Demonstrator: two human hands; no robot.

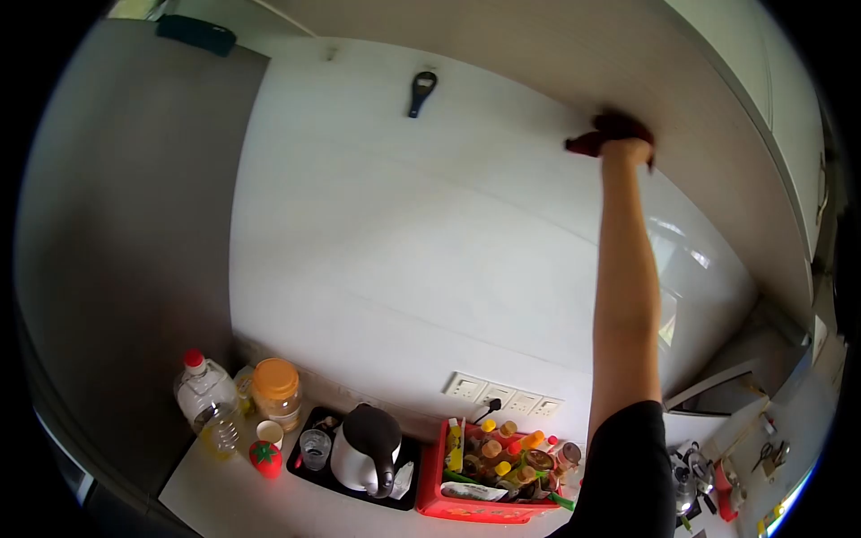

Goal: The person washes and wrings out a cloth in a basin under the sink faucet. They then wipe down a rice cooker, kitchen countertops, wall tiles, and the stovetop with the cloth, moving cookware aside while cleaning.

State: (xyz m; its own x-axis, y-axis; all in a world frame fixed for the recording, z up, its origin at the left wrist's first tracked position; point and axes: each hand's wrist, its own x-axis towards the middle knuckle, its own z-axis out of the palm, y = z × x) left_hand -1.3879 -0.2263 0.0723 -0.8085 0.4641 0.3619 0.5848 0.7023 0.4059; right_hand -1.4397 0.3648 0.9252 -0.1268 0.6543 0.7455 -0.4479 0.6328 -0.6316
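Note:
My right hand (628,150) is raised at the upper right, at the end of an outstretched arm in a black sleeve. It is closed on a dark red cloth (587,143), which is pressed against the underside of the wall cabinet (574,63), close to where this meets the white wall panel (404,224). Part of the cloth is blurred, and most of the fingers are hidden. My left hand is out of the frame.
On the counter (215,502) below stand an oil bottle (204,390), an orange-lidded jar (276,394), a kettle (363,448) on a black tray and a red basket (475,508) of bottles. Sockets (493,394) and a black hanging object (421,92) are on the wall.

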